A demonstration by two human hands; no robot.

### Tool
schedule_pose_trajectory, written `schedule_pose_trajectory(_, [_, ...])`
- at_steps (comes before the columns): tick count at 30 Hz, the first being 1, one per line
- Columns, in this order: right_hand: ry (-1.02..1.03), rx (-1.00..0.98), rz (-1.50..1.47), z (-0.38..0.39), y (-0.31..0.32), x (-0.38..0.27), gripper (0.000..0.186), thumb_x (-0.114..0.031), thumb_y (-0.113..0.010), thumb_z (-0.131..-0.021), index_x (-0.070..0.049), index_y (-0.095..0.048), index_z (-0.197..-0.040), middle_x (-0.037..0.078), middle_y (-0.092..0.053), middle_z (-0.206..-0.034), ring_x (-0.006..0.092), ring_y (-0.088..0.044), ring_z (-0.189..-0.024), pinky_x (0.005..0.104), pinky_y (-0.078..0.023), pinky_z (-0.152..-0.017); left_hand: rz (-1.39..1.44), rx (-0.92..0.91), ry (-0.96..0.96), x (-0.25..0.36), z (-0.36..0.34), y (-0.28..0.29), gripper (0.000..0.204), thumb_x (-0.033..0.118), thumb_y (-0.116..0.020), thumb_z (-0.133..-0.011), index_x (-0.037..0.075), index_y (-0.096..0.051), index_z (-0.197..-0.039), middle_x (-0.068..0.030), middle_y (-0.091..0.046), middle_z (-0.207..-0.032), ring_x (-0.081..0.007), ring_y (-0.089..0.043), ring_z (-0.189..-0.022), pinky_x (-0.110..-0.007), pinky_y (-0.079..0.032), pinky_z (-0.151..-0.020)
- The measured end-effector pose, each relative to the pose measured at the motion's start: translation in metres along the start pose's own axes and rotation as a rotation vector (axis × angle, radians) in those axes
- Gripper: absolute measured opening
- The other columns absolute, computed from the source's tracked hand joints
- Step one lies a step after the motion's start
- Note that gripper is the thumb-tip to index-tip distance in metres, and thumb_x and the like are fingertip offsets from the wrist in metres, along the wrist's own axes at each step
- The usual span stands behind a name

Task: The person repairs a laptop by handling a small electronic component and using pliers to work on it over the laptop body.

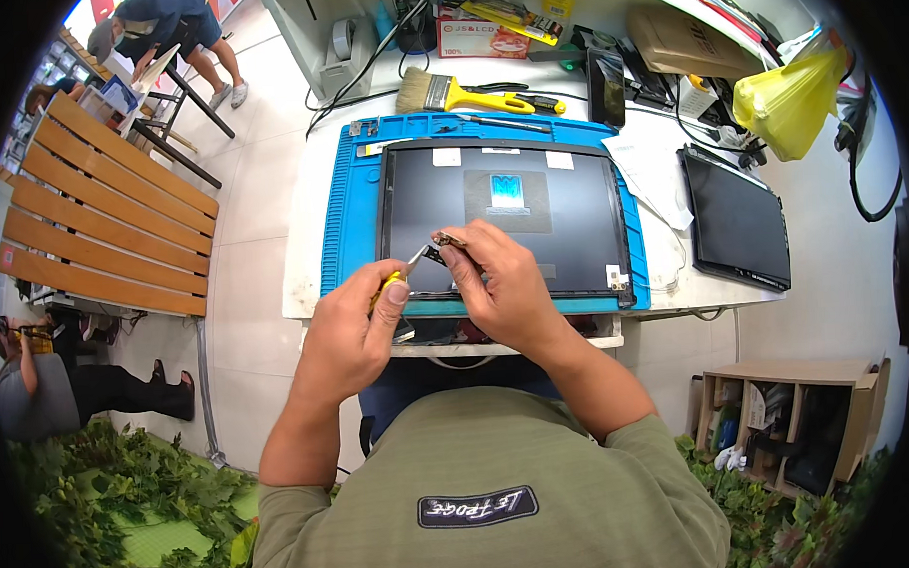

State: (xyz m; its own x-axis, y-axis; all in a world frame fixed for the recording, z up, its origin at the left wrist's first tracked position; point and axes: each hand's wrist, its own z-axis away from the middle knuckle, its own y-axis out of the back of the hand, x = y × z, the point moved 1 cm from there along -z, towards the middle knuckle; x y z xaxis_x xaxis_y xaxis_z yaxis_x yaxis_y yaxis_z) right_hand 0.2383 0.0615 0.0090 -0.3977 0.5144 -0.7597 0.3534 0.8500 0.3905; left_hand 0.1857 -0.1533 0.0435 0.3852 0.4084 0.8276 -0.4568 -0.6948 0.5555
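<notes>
Above a dark screen panel (572,215): a small part (441,242) held up to a pointed tool (415,262)

Near the panel's lower edge, the left hand (351,328) is closed around the tool's yellow grip, thumb laid along it; the grey tip slants up and to the right toward the small part, though whether it touches cannot be told. The right hand (500,287) pinches the part between thumb and fingertips; dark and coppery pieces show, but its details are too small to make out. Both hands are close together, over the panel's lower left portion.

The panel lies flat on a blue mat (350,203), which rests on a white worktop (306,179); white labels (447,157) sit along its upper edge, and a shiny blue sticker (507,191) lies on a darker square at its centre.

Beyond the mat's far side, a wide brush (425,91) with a yellow handle lies crosswise; a yellow-and-black screwdriver (540,104) is just beside the handle's end; a red-and-white box (482,40) stands behind them. To the right, white paper (651,182) lies between the mat and a second dark screen (738,219); a yellow bag (789,102) hangs above that screen.

Left of the worktop is a slatted wooden surface (111,208); one person (170,19) bends at upper left, another (38,389) is partly visible at lower left; green leaves (62,498) cover the lower left corner.
</notes>
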Motion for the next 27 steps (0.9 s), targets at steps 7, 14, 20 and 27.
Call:
schedule_pose_trajectory(7, [0.064,0.061,0.096,0.002,-0.007,-0.007,0.027,0.005,-0.072,-0.096,0.000,-0.067,-0.122,0.017,-0.068,-0.103,0.0377,-0.070,-0.082,0.0443,-0.059,-0.073,-0.017,-0.010,0.021,-0.002,-0.002,-0.008,0.045,0.036,-0.052,-0.118,-0.004,-0.068,-0.131,-0.0117,-0.073,-0.091,-0.0198,-0.072,-0.081,-0.034,-0.058,-0.075])
schedule_pose_trajectory(14, [0.148,0.077,0.198,0.005,-0.010,-0.001,0.035,0.009,-0.073,-0.090,0.002,-0.065,-0.123,0.017,-0.067,-0.104,0.0380,-0.070,-0.090,0.0447,-0.059,-0.075,0.003,-0.011,0.023,0.000,-0.001,-0.011,0.045,0.036,-0.051,-0.119,-0.004,-0.068,-0.131,-0.0121,-0.074,-0.092,-0.0197,-0.072,-0.080,-0.033,-0.058,-0.073])
schedule_pose_trajectory(20, [0.164,0.076,0.219,0.005,-0.012,0.001,0.034,0.008,-0.073,-0.091,0.003,-0.065,-0.123,0.017,-0.067,-0.105,0.0378,-0.070,-0.090,0.0447,-0.059,-0.076,-0.049,0.021,0.005,-0.001,-0.001,-0.015,0.043,0.035,-0.050,-0.119,-0.003,-0.068,-0.128,-0.0112,-0.071,-0.087,-0.0199,-0.069,-0.074,-0.033,-0.056,-0.070])
schedule_pose_trajectory(27, [0.116,0.104,0.150,0.005,-0.011,0.002,0.022,0.001,-0.074,-0.099,0.001,-0.067,-0.119,0.016,-0.068,-0.101,0.0373,-0.070,-0.079,0.0444,-0.058,-0.069,-0.052,0.045,-0.028,0.004,-0.003,-0.015,0.040,0.033,-0.047,-0.119,-0.003,-0.067,-0.122,-0.0118,-0.064,-0.078,-0.0253,-0.063,-0.067,-0.038,-0.050,-0.065])
